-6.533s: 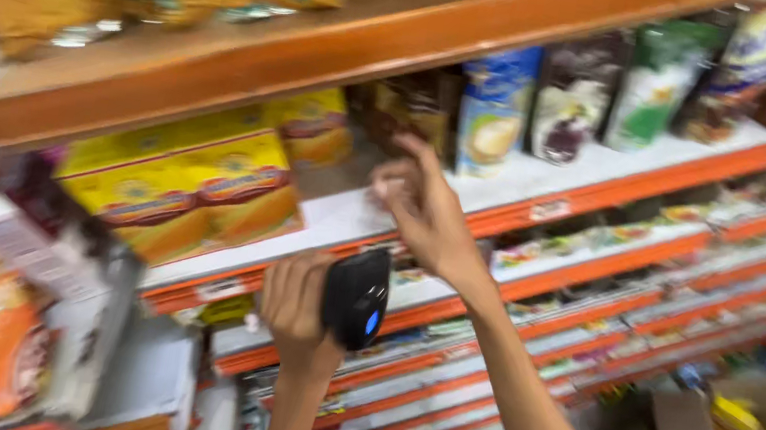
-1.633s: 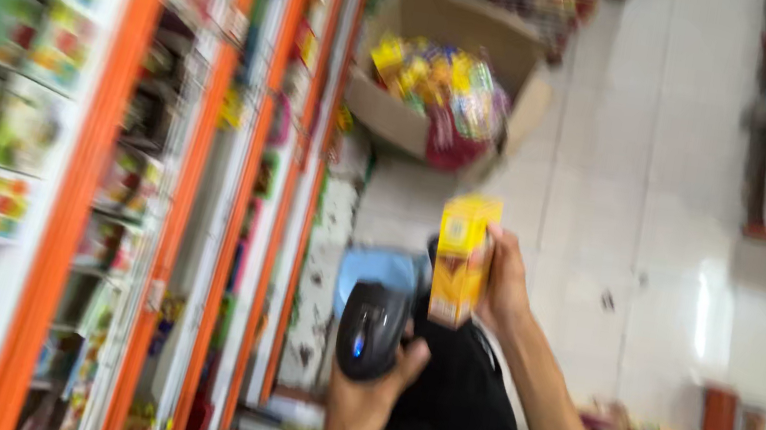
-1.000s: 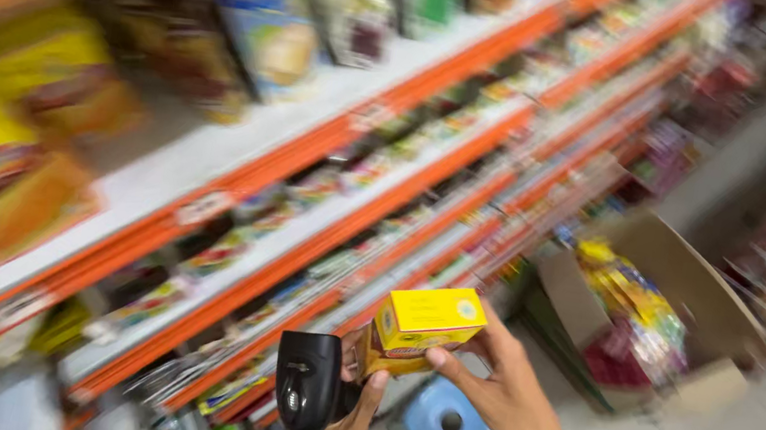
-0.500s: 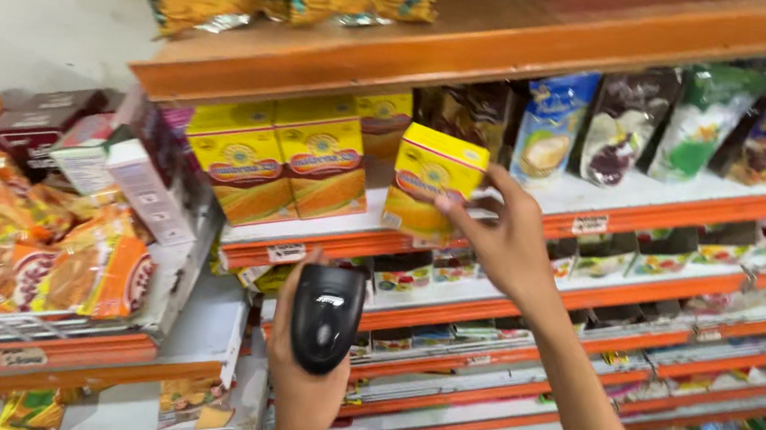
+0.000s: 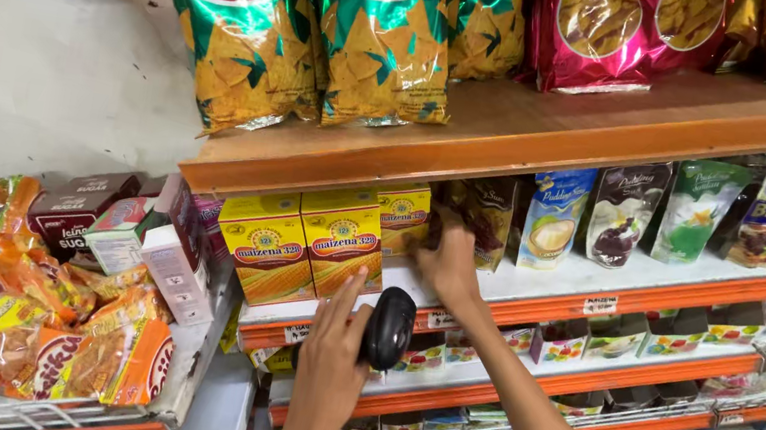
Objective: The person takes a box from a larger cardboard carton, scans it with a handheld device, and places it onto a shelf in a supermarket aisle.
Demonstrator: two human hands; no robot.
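Shop aisle, seen from the head camera: orange-edged shelves against a white wall, a wooden shelf above carrying green-and-yellow bags of tortilla chips and magenta snack bags. Below it, a row of yellow cornstarch boxes standing upright, long axis vertical, printed fronts facing the aisle. Third yellow box set further back on the same shelf, upright too, front outward, just beside dark pouches. Right hand reaching in, fingers spread loosely against that box's right edge and touching it, not clearly closed around it. Left hand lower down, wrapped around a black handheld scanner, long axis upright, head tilted toward the shelf. At left, a wire basket heaped with orange snack packets.
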